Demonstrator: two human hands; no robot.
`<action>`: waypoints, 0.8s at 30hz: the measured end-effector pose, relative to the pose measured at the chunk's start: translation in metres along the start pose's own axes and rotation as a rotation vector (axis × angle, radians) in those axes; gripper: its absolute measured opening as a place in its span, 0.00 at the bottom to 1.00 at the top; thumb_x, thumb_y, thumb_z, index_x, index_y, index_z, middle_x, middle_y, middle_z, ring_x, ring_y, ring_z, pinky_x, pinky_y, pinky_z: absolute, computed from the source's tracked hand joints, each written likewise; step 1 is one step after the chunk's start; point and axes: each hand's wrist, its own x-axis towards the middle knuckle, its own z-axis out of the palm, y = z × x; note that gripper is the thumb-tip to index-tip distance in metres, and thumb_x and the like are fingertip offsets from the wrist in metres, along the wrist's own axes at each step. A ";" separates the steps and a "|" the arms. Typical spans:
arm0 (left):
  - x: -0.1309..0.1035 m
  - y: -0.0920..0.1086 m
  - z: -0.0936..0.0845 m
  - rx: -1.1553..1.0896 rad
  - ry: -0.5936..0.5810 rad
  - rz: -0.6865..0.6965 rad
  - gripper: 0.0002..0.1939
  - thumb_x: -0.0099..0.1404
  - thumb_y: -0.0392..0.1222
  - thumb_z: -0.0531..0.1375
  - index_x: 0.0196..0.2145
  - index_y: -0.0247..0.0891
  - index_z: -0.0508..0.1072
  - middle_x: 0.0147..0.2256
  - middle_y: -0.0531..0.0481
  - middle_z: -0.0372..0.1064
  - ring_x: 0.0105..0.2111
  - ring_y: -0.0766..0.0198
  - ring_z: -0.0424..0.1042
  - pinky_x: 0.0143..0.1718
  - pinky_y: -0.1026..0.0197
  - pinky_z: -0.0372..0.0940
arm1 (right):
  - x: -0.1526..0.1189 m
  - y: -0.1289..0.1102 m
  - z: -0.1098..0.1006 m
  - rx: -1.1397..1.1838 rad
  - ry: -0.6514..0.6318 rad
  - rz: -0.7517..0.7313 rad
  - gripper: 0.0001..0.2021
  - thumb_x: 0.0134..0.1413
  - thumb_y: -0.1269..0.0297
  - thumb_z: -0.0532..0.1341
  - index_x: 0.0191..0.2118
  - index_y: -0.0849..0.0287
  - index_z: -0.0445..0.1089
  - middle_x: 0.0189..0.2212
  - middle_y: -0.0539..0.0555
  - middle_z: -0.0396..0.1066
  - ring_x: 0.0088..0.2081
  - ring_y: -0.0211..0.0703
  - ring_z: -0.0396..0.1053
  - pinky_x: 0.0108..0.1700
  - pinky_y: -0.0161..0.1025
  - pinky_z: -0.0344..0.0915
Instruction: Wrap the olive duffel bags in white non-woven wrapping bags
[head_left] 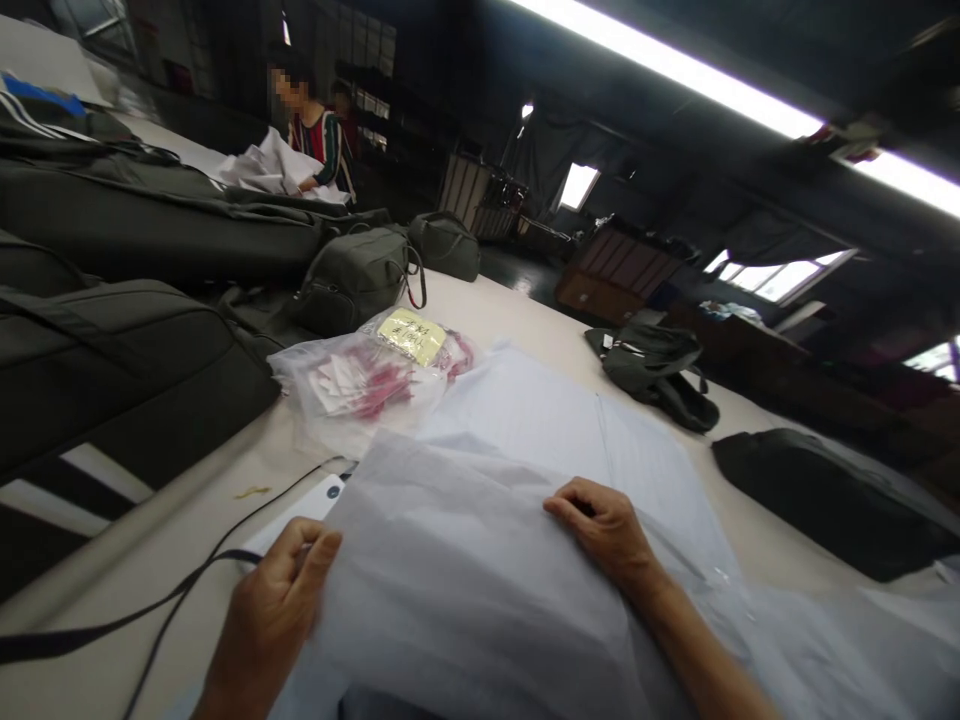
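A translucent whitish plastic bag [465,560] spreads between my hands over the table. My left hand [274,600] is closed, thumb against fingers, pinching the bag's left edge. At the bag's right side, my right hand [600,520] has its fingers curled and thumb pressed in, gripping the plastic. Under and beyond it lie flat bluish-white plastic sheets [555,400]. Ahead of my left hand sits a clear bag of red and white tags [375,385] with a yellow handwritten label [412,335]. Near that hand is a white device [307,510], partly hidden.
Dark green bags [135,330] crowd the left side, and a smaller one [356,275] stands farther back. Dark bags [652,365] also lie on the right. A black cord [202,570] crosses the pale table [480,300]. Another person [322,140] handles white material at the back left.
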 end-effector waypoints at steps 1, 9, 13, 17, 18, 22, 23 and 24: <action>0.006 -0.005 0.003 0.045 -0.024 -0.009 0.21 0.62 0.65 0.53 0.29 0.44 0.66 0.14 0.60 0.52 0.17 0.63 0.57 0.21 0.65 0.53 | 0.000 0.002 0.002 0.009 0.009 0.017 0.15 0.56 0.51 0.61 0.25 0.56 0.72 0.22 0.50 0.73 0.25 0.41 0.68 0.29 0.36 0.63; -0.004 0.008 -0.001 0.282 0.318 0.761 0.20 0.68 0.49 0.56 0.56 0.44 0.64 0.54 0.43 0.67 0.53 0.49 0.68 0.54 0.48 0.62 | 0.009 0.004 0.011 0.024 0.017 0.064 0.11 0.54 0.55 0.64 0.26 0.55 0.74 0.24 0.49 0.74 0.27 0.41 0.69 0.32 0.37 0.61; -0.049 0.063 0.053 0.278 -0.078 1.306 0.15 0.69 0.34 0.53 0.52 0.42 0.69 0.50 0.45 0.72 0.50 0.59 0.71 0.52 0.59 0.67 | 0.010 0.005 0.012 0.056 0.040 0.052 0.10 0.52 0.55 0.65 0.27 0.55 0.76 0.23 0.47 0.73 0.26 0.38 0.65 0.31 0.36 0.58; -0.063 0.086 0.123 0.443 -0.130 1.326 0.14 0.70 0.34 0.48 0.46 0.35 0.72 0.45 0.41 0.75 0.45 0.54 0.75 0.45 0.51 0.71 | 0.017 0.007 0.013 0.324 0.065 0.118 0.09 0.46 0.57 0.68 0.25 0.57 0.75 0.20 0.46 0.70 0.24 0.35 0.60 0.29 0.34 0.56; -0.062 0.088 0.133 0.480 -0.135 1.295 0.14 0.70 0.35 0.48 0.45 0.35 0.72 0.44 0.41 0.75 0.43 0.53 0.75 0.44 0.50 0.71 | 0.020 0.008 0.009 0.393 0.084 0.137 0.10 0.47 0.56 0.67 0.24 0.58 0.75 0.18 0.46 0.68 0.23 0.35 0.60 0.28 0.34 0.56; -0.054 0.089 0.144 0.549 -0.185 1.190 0.13 0.71 0.38 0.49 0.42 0.38 0.73 0.41 0.44 0.76 0.40 0.55 0.75 0.43 0.53 0.70 | 0.010 0.011 -0.036 0.519 0.278 0.172 0.17 0.55 0.50 0.59 0.31 0.59 0.74 0.20 0.48 0.68 0.23 0.35 0.63 0.28 0.34 0.61; -0.053 0.088 0.144 0.540 -0.187 1.174 0.13 0.71 0.40 0.49 0.42 0.39 0.73 0.41 0.45 0.76 0.40 0.55 0.75 0.43 0.53 0.70 | -0.003 0.015 -0.054 0.532 0.341 0.177 0.18 0.56 0.49 0.58 0.33 0.60 0.74 0.22 0.48 0.69 0.25 0.36 0.64 0.30 0.35 0.63; -0.052 0.087 0.143 0.519 -0.188 1.159 0.14 0.72 0.41 0.48 0.42 0.39 0.74 0.41 0.44 0.76 0.41 0.54 0.75 0.44 0.53 0.69 | -0.021 0.021 -0.074 0.535 0.401 0.179 0.18 0.55 0.48 0.58 0.34 0.60 0.74 0.23 0.49 0.70 0.26 0.37 0.66 0.33 0.35 0.65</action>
